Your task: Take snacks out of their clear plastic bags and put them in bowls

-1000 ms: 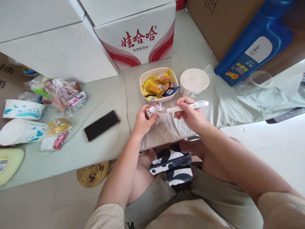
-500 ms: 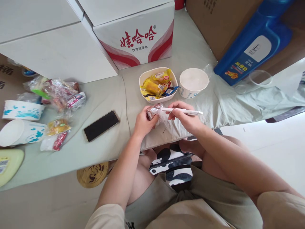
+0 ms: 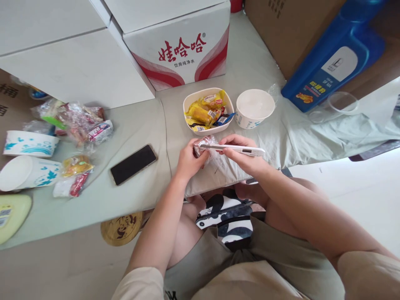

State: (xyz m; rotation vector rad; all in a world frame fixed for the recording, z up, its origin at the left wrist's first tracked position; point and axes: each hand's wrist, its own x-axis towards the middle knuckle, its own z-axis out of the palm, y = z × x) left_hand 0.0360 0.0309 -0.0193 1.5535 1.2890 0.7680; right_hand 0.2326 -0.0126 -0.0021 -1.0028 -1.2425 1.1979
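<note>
A cloth-covered surface point(image 3: 137, 125) is noted, with a white carton point(image 3: 184, 46) at the far side, and a snack-filled bowl point(image 3: 208, 89) and a paper cup point(image 3: 253, 106) set side by side nearer in. Just near of the bowl, the right hand point(image 3: 246, 160) is closed on a white utility knife point(image 3: 240, 149), held level. The left hand point(image 3: 187, 160) is clenched around a small clear-wrapped snack point(image 3: 203, 143), against whose wrapper the knife tip is laid.

Single view, head-worn. Looks forward and steeply down, over own lap and forearms, onto the table point(image 3: 140, 125). Close range: left hand point(image 3: 187, 160) and right hand point(image 3: 246, 160) mid-frame. Boxes point(image 3: 175, 46) bound the far edge.
</note>
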